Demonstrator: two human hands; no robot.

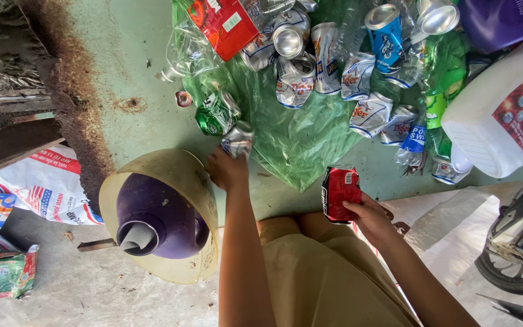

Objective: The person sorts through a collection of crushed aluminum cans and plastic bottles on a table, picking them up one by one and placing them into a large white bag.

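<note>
A: So what do we count here?
B: We get one white jug [503, 118], one purple jug [503, 21], one red carton [222, 24] and one red can [340, 192].
A: We also see one green bag [292, 139] and two blue cans [385, 36], right?
B: Yep.

I see thin crumpled metal in the silver can [238, 140] and the red can [340, 192], both shiny. The green bag [298, 136] is glossy, wrinkled plastic film. The white jug [503, 115] looks like smooth matt plastic. The floor [122, 72] is rough painted concrete with rust-brown stains. My trousers [328, 278] are matt khaki cloth.
</note>
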